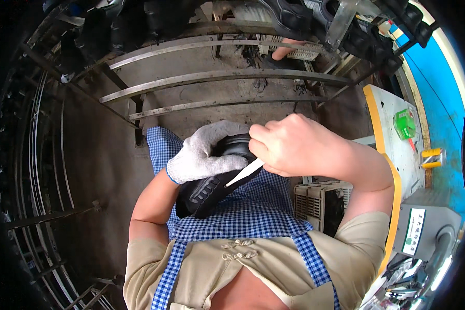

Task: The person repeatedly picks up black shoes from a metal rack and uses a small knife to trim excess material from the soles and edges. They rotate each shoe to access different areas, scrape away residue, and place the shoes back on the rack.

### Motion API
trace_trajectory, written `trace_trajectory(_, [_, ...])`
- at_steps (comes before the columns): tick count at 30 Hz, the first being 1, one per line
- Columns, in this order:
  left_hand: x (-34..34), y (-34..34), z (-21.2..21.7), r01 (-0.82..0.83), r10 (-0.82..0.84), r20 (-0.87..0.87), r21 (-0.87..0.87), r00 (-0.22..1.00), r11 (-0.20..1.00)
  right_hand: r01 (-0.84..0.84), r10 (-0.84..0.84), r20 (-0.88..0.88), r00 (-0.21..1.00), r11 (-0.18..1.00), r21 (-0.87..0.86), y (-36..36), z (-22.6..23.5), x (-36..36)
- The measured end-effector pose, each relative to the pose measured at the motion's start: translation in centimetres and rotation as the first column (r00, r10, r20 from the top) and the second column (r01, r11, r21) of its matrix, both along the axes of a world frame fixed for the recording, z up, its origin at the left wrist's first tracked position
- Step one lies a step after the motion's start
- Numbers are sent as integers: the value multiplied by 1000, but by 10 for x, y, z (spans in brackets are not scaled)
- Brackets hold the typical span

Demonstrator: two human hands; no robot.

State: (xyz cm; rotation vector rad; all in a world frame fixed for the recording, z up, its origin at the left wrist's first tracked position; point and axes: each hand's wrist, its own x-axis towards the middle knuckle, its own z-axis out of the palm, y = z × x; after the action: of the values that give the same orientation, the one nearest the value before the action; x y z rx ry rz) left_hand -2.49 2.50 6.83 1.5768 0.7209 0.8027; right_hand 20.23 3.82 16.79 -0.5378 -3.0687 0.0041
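Note:
A black shoe [204, 190] rests across my lap on the blue checked apron [230, 214]. My left hand [206, 152], in a pale knitted glove, wraps round the shoe's opening with the thumb along its near side. In my bare right hand [289, 144] is a slim white pointed tool [245, 172], its kind not plain. The tool slants down to the left, its tip at the shoe's upper beside the ridged lacing part. My right fingers are closed at the shoe's far right end and partly hide it.
Ahead stands a metal rack [222, 77] bearing black shoes [289, 18] along its top. On the right, a white table [392, 111] with a yellow edge carries a green container [404, 124]. A grey machine [431, 222] and a beige crate [310, 201] are nearby. More rack bars [41, 155] line the left.

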Motion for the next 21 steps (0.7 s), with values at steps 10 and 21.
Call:
trace_trajectory(10, [1,1,-6,20,-11,65,-140,998,990,-56,-167,-380,910,857,-512,26,-39,17])
trace_trajectory(21, [-12,4,-20,-87,152,243,-259,958,962,-118,-282,-493,823,765,-634,23,-63,25])
